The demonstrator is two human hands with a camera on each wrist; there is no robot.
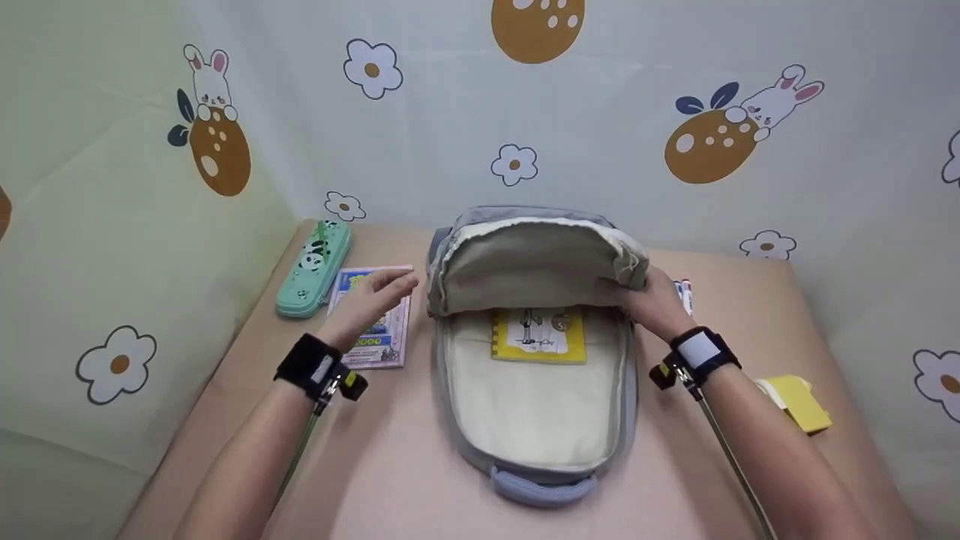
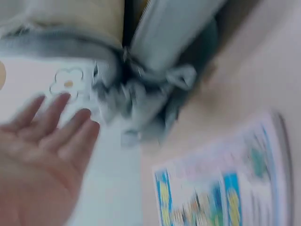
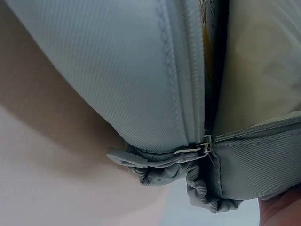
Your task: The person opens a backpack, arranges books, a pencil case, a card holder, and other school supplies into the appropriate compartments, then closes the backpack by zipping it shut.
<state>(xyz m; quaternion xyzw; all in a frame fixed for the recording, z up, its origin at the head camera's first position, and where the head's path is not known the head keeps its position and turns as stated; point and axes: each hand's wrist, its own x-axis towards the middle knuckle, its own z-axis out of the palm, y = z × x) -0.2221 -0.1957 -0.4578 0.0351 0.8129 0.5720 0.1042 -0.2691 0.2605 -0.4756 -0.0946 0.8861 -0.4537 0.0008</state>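
Note:
A grey-blue backpack (image 1: pixel 540 480) lies unzipped, its front flap (image 1: pixel 525 266) folded up away from the cream lining. My right hand (image 1: pixel 660 304) grips that flap at its right edge; in the right wrist view only a bit of the hand (image 3: pixel 282 209) shows, beside the zipper pull (image 3: pixel 129 158). Inside the bag lies a yellow book (image 1: pixel 577 346), its upper part hidden under the flap. To the left of the bag, my left hand (image 1: pixel 371 304) hovers with extended fingers, holding nothing, over a pink-edged book (image 1: pixel 390 354). The left wrist view shows its palm (image 2: pixel 37 174) apart from the bag.
A mint panda pencil case (image 1: pixel 311 270) lies at the far left, beside the pink-edged book. Behind my right hand, markers (image 1: pixel 687 296) show partly. A small yellow notebook (image 1: pixel 808 405) lies at the right. Patterned curtain (image 1: pixel 435 127) encloses the table's back and sides.

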